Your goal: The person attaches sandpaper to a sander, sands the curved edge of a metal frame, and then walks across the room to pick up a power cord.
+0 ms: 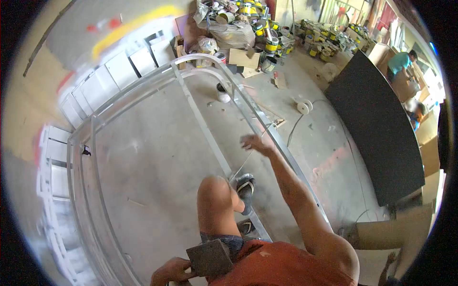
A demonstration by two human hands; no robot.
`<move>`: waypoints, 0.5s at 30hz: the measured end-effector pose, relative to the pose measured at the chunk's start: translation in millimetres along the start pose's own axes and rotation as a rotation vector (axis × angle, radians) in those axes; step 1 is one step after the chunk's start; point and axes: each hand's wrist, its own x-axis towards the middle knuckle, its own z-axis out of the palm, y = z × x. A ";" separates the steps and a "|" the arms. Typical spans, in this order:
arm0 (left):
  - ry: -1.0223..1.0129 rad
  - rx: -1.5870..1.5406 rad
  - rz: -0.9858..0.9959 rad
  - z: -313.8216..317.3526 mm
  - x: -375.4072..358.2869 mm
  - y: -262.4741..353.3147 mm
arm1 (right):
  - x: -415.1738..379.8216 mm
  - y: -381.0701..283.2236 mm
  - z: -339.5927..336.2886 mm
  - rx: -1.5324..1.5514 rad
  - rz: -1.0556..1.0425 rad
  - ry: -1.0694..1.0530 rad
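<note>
My left hand (172,270) is low at the front, its fingers closed on the left edge of a dark grey square block (210,259) beside my red shirt. My right hand (256,144) reaches out in the air, fingers loosely apart and holding nothing that I can make out. Right of it runs a long bar of a metal frame (286,157). A thin pale wire or rod (242,168) passes close to my right hand and slants down toward my foot. My bent leg and sandal (245,187) are over a crossbar of the frame.
White panels (106,81) line the wall at left. Paint cans (271,44) and bags are heaped at the back. A white bucket (223,94) and a cable reel (304,107) stand on the floor. A large black panel (377,128) leans at right, with two people beyond it.
</note>
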 end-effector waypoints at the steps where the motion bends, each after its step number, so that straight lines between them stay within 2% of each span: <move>1: -0.006 0.007 0.004 -16.3 1.4 7.3 | -21.8 16.4 13.4 -0.159 0.004 -0.023; 3: 0.066 -0.174 0.017 -38.9 0.2 15.0 | -76.2 4.0 46.0 -0.293 0.196 0.072; 4: 0.074 -0.291 -0.074 -39.1 7.8 -9.4 | -100.3 -1.9 53.7 -0.267 0.201 0.071; 6: 0.254 -0.479 -0.130 -65.3 7.1 3.5 | -141.9 -18.3 57.4 -0.239 0.208 0.082; 8: 0.569 -0.654 0.009 -76.2 26.9 -6.8 | -179.1 -42.7 64.1 -0.272 0.203 0.260; 9: 0.608 -0.741 0.118 -88.4 40.9 -3.8 | -193.6 -55.9 69.4 -0.270 0.204 0.269; 10: 0.644 -0.831 0.225 -101.7 53.0 1.0 | -207.8 -69.4 75.0 -0.351 0.139 0.324; 12: 0.763 -1.121 0.056 -127.1 62.6 56.2 | -235.5 -95.5 98.6 -0.417 -0.029 0.372; 13: 0.789 -1.145 0.076 -138.3 77.4 57.8 | -246.9 -114.0 119.8 -0.417 -0.018 0.371; 15: 0.829 -1.166 0.143 -151.4 94.4 69.9 | -265.8 -147.0 174.1 -0.278 -0.150 0.263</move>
